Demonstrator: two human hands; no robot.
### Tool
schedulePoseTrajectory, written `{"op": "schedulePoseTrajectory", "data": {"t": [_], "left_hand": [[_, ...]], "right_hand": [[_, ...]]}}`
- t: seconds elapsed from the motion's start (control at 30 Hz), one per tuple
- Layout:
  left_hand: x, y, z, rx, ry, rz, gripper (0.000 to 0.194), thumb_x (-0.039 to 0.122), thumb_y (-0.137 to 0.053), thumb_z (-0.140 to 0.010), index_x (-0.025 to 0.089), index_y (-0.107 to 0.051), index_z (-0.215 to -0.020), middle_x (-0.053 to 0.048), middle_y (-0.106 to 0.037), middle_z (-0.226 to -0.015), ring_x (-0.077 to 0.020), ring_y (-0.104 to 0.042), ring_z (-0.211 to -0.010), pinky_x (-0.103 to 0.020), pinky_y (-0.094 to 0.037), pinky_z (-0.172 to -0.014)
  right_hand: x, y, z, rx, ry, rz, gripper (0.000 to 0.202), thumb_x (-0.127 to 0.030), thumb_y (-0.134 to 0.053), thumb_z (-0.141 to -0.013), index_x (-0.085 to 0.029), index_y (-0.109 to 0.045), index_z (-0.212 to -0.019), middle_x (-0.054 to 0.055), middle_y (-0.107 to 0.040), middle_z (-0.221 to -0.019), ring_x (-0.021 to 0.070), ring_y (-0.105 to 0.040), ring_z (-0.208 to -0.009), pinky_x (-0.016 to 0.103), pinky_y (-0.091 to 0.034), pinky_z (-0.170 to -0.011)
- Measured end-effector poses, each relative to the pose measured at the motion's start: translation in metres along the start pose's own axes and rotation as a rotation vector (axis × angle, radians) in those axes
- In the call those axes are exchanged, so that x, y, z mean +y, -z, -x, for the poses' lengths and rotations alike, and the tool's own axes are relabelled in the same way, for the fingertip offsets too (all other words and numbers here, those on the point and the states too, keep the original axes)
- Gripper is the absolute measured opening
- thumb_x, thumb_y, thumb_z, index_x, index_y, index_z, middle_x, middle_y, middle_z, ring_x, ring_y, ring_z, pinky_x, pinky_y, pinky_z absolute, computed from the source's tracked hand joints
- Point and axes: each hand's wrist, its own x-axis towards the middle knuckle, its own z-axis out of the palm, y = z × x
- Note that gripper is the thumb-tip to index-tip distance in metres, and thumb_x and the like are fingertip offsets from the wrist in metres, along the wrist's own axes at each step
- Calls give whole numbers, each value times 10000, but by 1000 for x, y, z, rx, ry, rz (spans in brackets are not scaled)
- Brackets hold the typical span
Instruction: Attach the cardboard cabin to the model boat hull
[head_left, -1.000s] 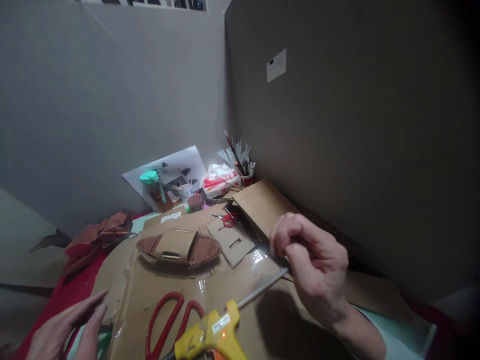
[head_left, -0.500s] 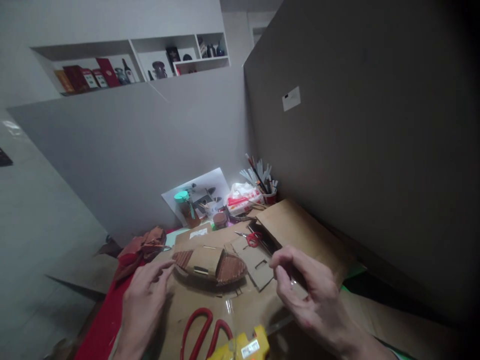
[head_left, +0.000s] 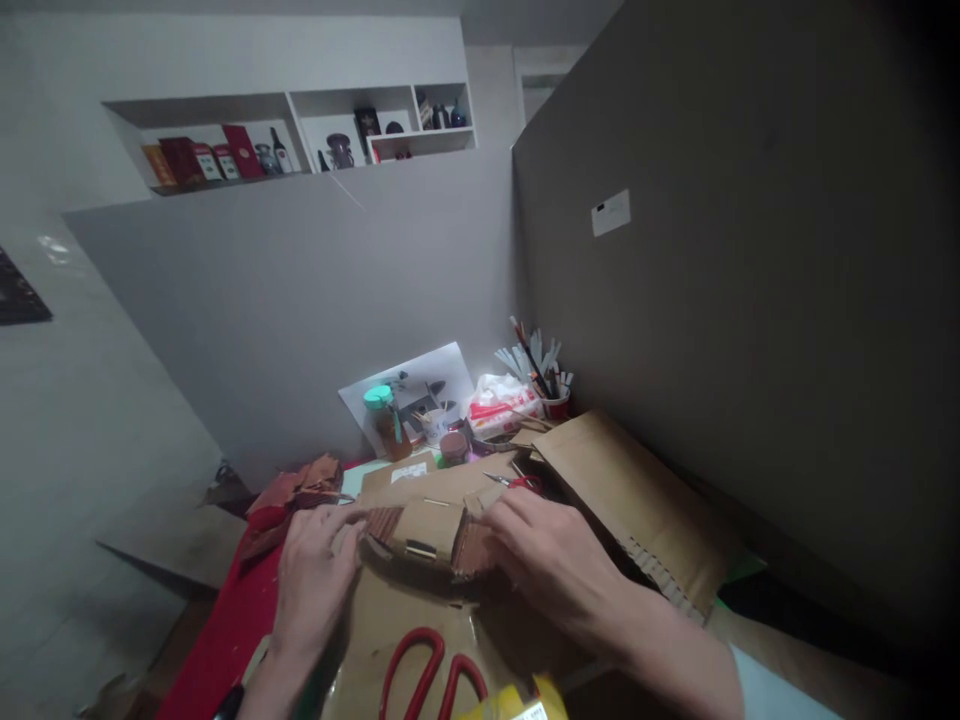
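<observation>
A model boat of cardboard (head_left: 429, 530) lies on the cardboard-covered worktop, with reddish-brown corrugated ends and a tan arched cover over its middle. At its left tip, my left hand (head_left: 316, 565) pinches the hull between thumb and fingers. My right hand (head_left: 551, 545) is closed around the other end, hiding that tip. Nearer to me are large red-handled scissors (head_left: 415, 662), their blades out of view. Beside them a yellow tool (head_left: 517, 706) is cut off by the lower edge. Behind my right hand lie small red-handled scissors (head_left: 527, 484), partly covered.
A large folded cardboard piece (head_left: 637, 500) stands at the right. Along the back are a teal-lidded jar (head_left: 388, 425), a tissue pack (head_left: 501, 408), a cup of brushes and strips (head_left: 556, 402) and a printed picture (head_left: 427, 370). Crumpled reddish-brown paper (head_left: 304, 492) lies left.
My right hand has moved left and closed on the boat's right end. My left hand has come against its left tip. The view has shifted slightly.
</observation>
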Motion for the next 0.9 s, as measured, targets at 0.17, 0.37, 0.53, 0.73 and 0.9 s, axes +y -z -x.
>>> {"op": "schedulePoseTrajectory", "data": {"t": [0.17,0.37,0.53,0.73,0.9], "left_hand": [[-4,2,0,26,40,-16,103,290,-651,-959,201,-704,-967,-23,-716,-950,-211,-677,-907,-434,-562,-841],[-6,16,-4,88,79,-12,117,307,-658,-955,200,-704,-939,-20,-716,-934,-209,-675,-896,-431,-558,-838],[-3,24,-8,129,98,30,149,339,-656,-954,201,-705,-933,-20,-717,-922,-213,-671,-896,-441,-546,-850],[4,29,-10,126,171,149,279,472,-621,-952,213,-714,-906,-36,-723,-935,-235,-654,-945,-474,-499,-911],[19,43,-13,69,308,396,353,564,-653,-873,224,-748,-894,-61,-749,-978,-265,-638,-1014,-505,-429,-1001]], "right_hand": [[-6,-18,-26,-232,174,234,69,-214,-687,-987,-150,-671,-970,16,-688,-952,171,-683,-823,326,-594,-708],[-11,-22,-38,-346,271,330,79,-216,-683,-994,-149,-684,-1035,29,-705,-993,179,-700,-846,341,-609,-728],[1,-37,-36,-341,240,236,115,-246,-677,-1001,-153,-685,-1068,42,-709,-1042,196,-704,-895,374,-609,-774],[0,-25,-46,-170,-39,-40,149,-304,-666,-1005,-170,-687,-1067,60,-695,-1117,225,-679,-989,430,-576,-865],[-17,17,-53,-56,-370,-508,143,-299,-616,-970,-191,-586,-880,8,-614,-887,182,-605,-810,350,-515,-753]]}}
